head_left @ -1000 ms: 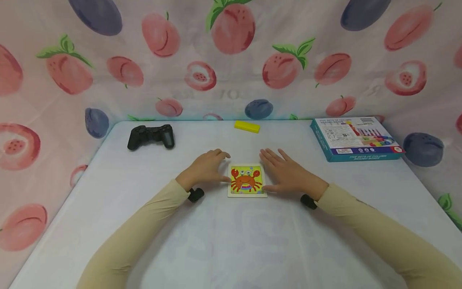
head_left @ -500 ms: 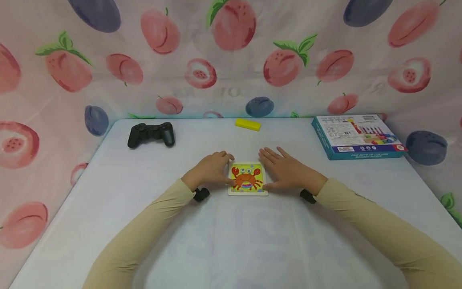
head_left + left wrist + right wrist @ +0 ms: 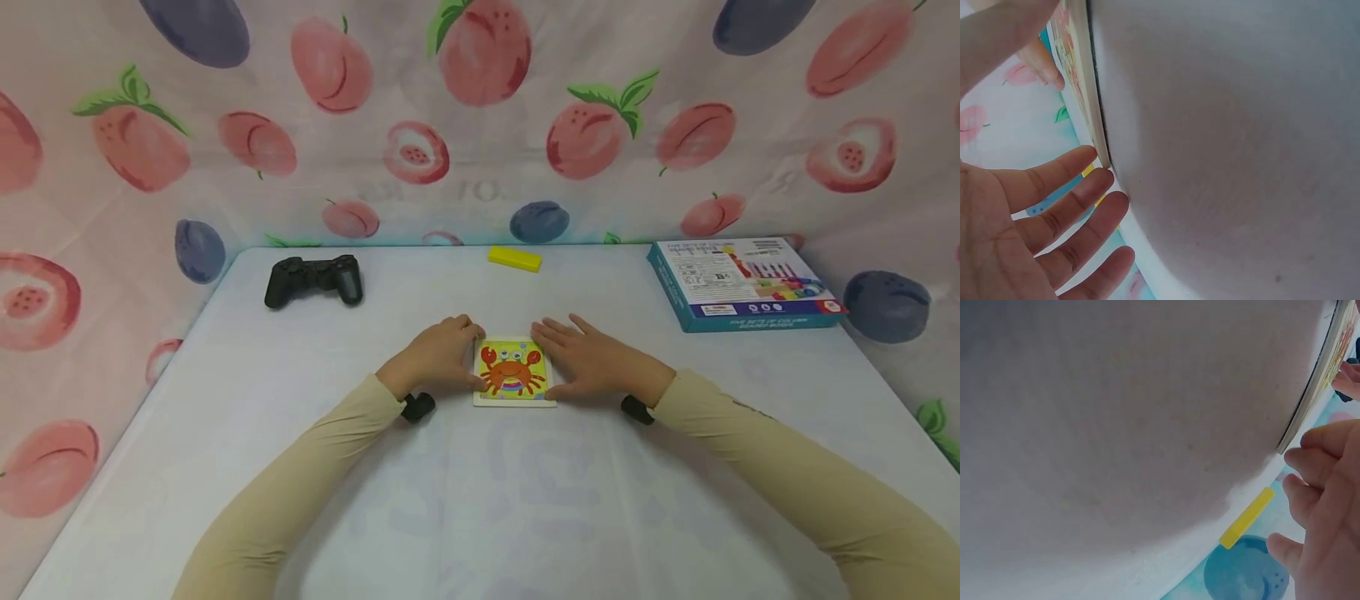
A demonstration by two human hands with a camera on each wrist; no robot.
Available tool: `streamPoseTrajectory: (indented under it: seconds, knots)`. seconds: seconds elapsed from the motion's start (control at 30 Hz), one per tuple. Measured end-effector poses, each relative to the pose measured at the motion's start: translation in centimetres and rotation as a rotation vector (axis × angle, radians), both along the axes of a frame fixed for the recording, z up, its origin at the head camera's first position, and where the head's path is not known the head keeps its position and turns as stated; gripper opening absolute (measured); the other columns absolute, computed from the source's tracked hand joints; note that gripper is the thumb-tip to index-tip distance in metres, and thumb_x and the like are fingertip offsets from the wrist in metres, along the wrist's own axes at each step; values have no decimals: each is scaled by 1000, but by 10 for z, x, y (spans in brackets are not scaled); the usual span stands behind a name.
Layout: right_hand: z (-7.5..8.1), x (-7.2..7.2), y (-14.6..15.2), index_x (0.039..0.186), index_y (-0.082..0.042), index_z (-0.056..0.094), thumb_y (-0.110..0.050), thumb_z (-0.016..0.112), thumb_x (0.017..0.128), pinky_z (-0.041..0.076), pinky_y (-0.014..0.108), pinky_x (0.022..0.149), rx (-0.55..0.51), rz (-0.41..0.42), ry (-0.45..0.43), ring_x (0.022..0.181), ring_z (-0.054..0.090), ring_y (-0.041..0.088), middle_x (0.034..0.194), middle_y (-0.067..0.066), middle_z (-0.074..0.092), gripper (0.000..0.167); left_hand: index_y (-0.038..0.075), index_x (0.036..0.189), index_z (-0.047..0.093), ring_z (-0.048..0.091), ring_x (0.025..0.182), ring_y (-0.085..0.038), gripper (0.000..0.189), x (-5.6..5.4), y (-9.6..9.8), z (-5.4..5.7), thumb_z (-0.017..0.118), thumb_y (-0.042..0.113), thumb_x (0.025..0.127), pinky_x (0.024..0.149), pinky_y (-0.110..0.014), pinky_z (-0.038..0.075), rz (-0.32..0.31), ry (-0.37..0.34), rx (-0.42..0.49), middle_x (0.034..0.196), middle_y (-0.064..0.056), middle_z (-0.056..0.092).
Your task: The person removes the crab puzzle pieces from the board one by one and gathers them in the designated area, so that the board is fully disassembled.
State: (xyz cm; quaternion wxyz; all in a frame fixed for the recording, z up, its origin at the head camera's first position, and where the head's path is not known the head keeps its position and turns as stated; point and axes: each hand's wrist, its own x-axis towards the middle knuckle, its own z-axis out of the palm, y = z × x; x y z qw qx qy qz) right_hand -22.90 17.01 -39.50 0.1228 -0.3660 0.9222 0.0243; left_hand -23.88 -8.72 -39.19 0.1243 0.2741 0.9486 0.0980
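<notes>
A square crab picture board (image 3: 513, 375) with a pale rim lies flat on the white table, between both hands. On its left side is the left hand (image 3: 437, 357), thumb at the lower part of the edge and fingertips by the upper corner. The left wrist view shows the hand's fingers (image 3: 1069, 215) spread and only slightly bent, beside the board's end. Along the opposite edge lies the right hand (image 3: 600, 360), its fingers extended over the upper right corner and its thumb by the lower right. In the right wrist view, its fingertips are close to the board's corner (image 3: 1285, 445).
Behind the board lies a yellow block (image 3: 514, 259). A black game controller (image 3: 313, 281) is at the back left, and a flat teal-sided box (image 3: 746, 285) at the back right. Fruit-print cloth (image 3: 480, 167) hangs behind the table (image 3: 480, 500).
The left hand has moved right, up to the board's left edge. The right hand's fingers have shifted slightly left over the upper right corner. The board has hardly moved.
</notes>
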Motion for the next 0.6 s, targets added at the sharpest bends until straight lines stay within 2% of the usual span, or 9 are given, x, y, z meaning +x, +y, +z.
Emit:
streamPoseTrajectory:
  seconds: [0.23,0.6]
  knots:
    - [-1,-2,1,150,-7,20,-62,52,85,10,54,116,17,33,-15,146,14,29,157,9,18,90,10,127,54,51,109,-23,75,1,0,-1,77,53,70,97,-38,45,-3,19,-9,125,-8,52]
    - [1,-2,0,150,-8,21,-61,54,84,11,55,116,-2,32,-40,146,14,30,157,9,19,91,12,124,55,50,108,-22,70,1,-1,-3,77,51,70,98,-37,45,-7,11,23,123,-7,52]
